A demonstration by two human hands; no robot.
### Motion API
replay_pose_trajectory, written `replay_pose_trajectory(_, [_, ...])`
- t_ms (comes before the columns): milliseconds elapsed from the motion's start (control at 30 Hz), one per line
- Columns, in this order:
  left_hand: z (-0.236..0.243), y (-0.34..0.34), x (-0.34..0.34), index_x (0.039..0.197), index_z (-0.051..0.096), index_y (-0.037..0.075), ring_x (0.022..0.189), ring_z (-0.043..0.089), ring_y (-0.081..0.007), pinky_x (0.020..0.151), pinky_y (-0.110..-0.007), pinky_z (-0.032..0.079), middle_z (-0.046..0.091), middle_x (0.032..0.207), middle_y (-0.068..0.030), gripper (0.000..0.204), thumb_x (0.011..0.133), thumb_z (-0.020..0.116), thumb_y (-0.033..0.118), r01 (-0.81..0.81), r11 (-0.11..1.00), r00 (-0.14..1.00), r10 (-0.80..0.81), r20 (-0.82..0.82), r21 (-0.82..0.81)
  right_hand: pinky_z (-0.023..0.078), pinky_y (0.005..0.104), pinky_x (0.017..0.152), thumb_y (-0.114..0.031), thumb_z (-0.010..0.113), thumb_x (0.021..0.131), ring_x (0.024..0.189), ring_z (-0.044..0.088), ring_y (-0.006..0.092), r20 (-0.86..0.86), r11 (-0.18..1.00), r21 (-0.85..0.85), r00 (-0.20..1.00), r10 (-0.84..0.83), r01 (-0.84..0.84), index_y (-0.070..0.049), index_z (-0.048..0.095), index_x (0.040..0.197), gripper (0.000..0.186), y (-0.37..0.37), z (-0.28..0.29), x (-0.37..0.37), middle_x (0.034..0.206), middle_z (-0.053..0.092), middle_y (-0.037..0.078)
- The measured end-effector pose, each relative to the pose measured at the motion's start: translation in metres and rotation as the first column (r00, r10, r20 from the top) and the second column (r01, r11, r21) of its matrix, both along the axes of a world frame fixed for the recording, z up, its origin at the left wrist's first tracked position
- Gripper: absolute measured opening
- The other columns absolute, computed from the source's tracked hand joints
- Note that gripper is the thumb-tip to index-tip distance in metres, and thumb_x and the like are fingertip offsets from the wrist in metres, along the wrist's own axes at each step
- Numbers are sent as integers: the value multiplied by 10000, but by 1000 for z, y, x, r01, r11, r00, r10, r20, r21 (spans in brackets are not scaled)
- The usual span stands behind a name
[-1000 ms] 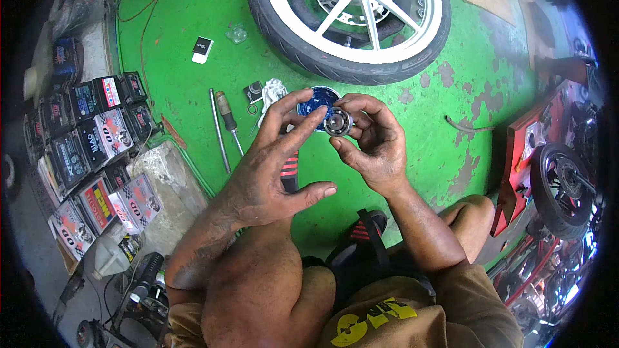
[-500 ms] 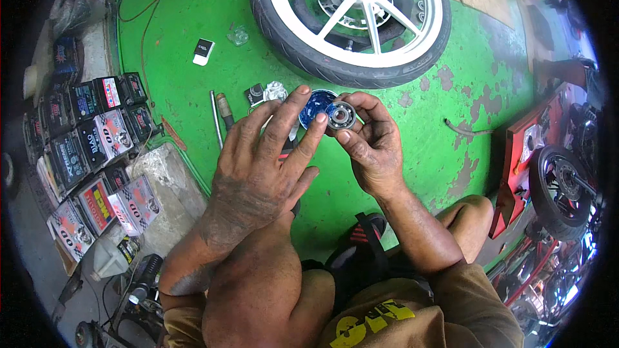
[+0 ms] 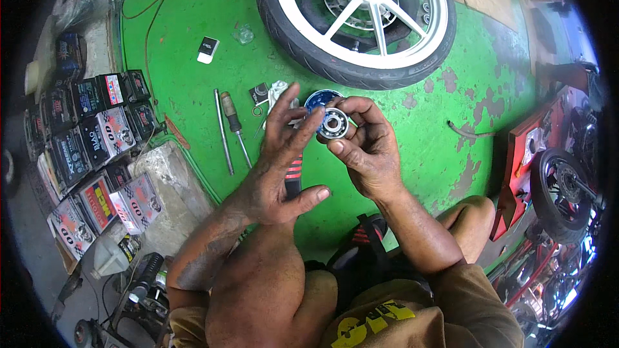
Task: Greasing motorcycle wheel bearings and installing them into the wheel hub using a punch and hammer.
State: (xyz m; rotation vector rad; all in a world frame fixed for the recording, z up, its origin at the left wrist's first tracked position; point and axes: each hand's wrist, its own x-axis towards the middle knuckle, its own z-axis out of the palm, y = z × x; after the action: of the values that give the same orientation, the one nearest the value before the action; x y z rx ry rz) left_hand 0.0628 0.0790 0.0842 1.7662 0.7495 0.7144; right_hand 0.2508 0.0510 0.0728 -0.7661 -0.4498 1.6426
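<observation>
A small steel ball bearing [image 3: 334,124] with exposed balls is gripped between the thumb and fingers of my right hand [image 3: 371,154]. My left hand [image 3: 277,161] is raised beside it with fingers apart and thumb out to the side, one fingertip touching the bearing's left edge. Just behind both hands sits a round tub of blue grease [image 3: 319,99], partly hidden by fingers. To its left are a white crumpled cloth [image 3: 278,89], a small dark printed square packet [image 3: 258,94] and a metal ring [image 3: 257,111] on the green floor.
A white wheel with tyre [image 3: 387,58] lies ahead. A screwdriver [image 3: 229,111], metal rod [image 3: 222,132] and small box [image 3: 207,49] lie left, near stacked batteries [image 3: 84,148]. A hose [image 3: 464,134], red panel [image 3: 516,161] and dark wheel [image 3: 560,196] are at the right.
My left hand swung forward over the grease a half second ago and now has its thumb spread outward again. My right hand still holds the bearing, now slightly lower and further left.
</observation>
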Motion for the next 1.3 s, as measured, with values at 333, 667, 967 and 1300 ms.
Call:
replay_pose_trajectory(333, [-2,-4,-19,1463,487,134,1349,336,-384,1066,-469,379,111,1592,-235,784,736,774,192,-12,1000,996,14,-89,20,534,306,972,118,694,829,1188,575,195,33,999,-25,999,22,-21,13,488,1235,467,1,1,1,1252,540,119])
replay_pose_trajectory(667, [25,11,-29,1400,568,210,1317,393,-395,1087,-513,340,263,1539,-240,710,717,753,270,-113,993,966,121,-229,44,535,316,969,139,657,838,1136,607,190,65,982,-17,980,188,-187,36,487,1295,499,0,0,8,1262,574,134])
replay_pose_trajectory(967, [26,12,-24,1389,580,248,1396,317,-438,1170,-598,148,271,1533,-256,710,706,773,256,-19,994,922,61,-384,110,542,320,963,159,641,837,1120,619,193,111,980,-7,974,197,-198,39,502,1282,482,2,0,7,1250,580,133])
replay_pose_trajectory(1300, [23,0,-29,1382,589,244,1399,322,-424,1122,-543,310,277,1520,-258,694,712,768,223,-30,998,948,48,-313,63,542,323,956,133,700,796,1174,599,227,125,993,-3,985,119,-120,25,510,1235,491,4,1,4,1290,545,162])
